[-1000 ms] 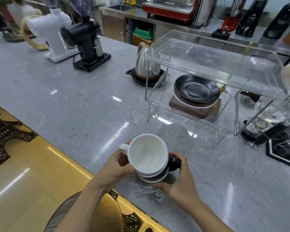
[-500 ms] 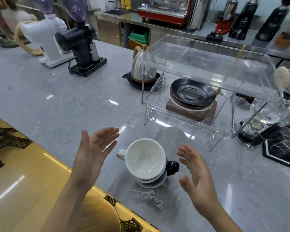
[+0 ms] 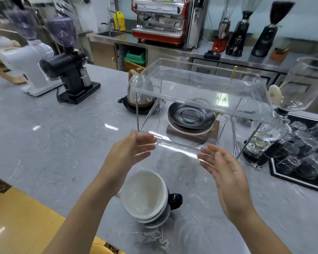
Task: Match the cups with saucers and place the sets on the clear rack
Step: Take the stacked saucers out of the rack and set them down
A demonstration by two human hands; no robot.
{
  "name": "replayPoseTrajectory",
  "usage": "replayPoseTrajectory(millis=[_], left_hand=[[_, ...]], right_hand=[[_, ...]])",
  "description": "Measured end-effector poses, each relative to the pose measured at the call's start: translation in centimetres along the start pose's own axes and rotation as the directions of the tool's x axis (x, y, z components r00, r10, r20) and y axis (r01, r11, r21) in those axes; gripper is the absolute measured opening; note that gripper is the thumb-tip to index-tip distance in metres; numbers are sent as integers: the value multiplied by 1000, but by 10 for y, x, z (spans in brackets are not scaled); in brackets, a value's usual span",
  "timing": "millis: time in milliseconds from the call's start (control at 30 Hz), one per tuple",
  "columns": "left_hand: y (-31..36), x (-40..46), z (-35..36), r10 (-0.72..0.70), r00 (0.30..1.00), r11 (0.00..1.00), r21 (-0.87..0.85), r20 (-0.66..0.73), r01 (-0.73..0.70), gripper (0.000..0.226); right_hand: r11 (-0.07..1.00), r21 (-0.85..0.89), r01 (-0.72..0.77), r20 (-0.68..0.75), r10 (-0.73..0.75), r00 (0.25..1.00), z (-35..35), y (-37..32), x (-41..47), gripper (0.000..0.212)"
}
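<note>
While cups (image 3: 145, 195) sit stacked, both hands seemingly nearer rack (image 3: 200, 88).

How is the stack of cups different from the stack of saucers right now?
The cup stack stands on the open grey counter near the person, while the saucer stack sits on a wooden block under the clear rack. The top cup is white; the top saucer is black. The cups are deep bowls with handles; the saucers are shallow and flat. Both stacks mix black and white pieces, and neither is being touched.
</note>
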State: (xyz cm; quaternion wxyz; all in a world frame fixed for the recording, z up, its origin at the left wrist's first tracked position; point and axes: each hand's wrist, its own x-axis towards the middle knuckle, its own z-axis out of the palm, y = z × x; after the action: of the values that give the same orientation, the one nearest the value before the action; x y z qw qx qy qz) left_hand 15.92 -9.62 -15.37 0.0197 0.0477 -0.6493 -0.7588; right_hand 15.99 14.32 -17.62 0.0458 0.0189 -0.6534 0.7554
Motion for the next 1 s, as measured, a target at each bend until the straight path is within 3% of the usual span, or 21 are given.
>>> replayPoseTrajectory(millis=[133, 167, 533, 700, 900, 1000], left_hand=[[4, 23, 21, -72, 997, 997, -6, 15, 72, 30], [5, 29, 26, -88, 996, 996, -8, 10, 88, 28], [12, 95, 58, -181, 978, 982, -64, -100, 176, 30], [14, 120, 68, -204, 965, 978, -85, -162, 192, 25], [12, 145, 78, -216, 971, 964, -180, -106, 194, 33], [7, 157, 78, -235, 967, 951, -231, -99, 207, 37]], right_hand=[[997, 64, -35, -70, 40, 997, -1, -7, 17, 24], [998, 53, -40, -80, 44, 996, 0, -8, 21, 19], [998, -26, -49, -247, 41, 968, 23, -10, 67, 22], [999, 41, -25, -383, 39, 923, 28, -12, 96, 13], [987, 139, -77, -489, 136, 861, 30, -8, 132, 23], [985, 138, -99, -501, 156, 851, 30, -3, 146, 18]])
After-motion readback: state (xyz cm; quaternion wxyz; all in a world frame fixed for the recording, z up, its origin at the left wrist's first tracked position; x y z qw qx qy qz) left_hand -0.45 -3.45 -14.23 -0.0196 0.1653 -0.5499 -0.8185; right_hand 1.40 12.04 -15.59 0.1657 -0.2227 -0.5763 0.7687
